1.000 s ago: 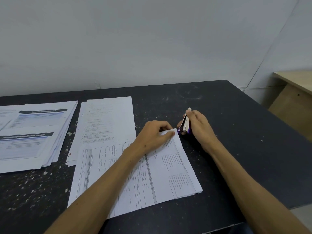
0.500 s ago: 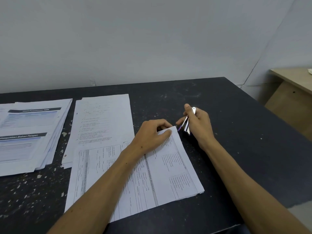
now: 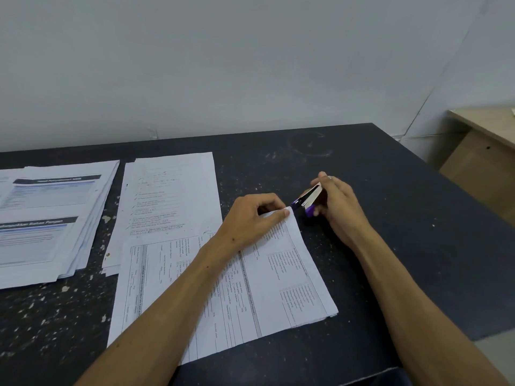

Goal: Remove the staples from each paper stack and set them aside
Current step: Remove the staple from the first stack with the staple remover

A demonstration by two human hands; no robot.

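Far left on the dark table (image 3: 278,162): a fanned pile of printed sheets (image 3: 50,218) with blue-banded headings, running off the frame's left edge. Just beside it, a second stack of forms (image 3: 170,196), lying flat, its near end tucked under the working stack. Centre: the working paper stack (image 3: 223,288), laid at a slant, near corner close to the table's front edge. Left hand (image 3: 250,218) resting on the stack's far right corner, fingers curled, thumb and forefinger pinching that corner down. Right hand (image 3: 334,207) just beyond that corner, fingers wrapped round a small purple stapler (image 3: 308,199), its nose pointing at the pinched corner, near but apparently not touching. No staple visible; too small or hidden under the fingers. Step in hand, by judgement: staple removal on this stack, mid-way, tool poised at the corner. Next move likely needing the tool's tip slid under the staple while the left hand keeps the sheets pinned, then a place for the loose staple. Open dark surface to the right and behind the right hand, well clear to the table's right edge; beyond it, a pale wooden desk (image 3: 485,151).
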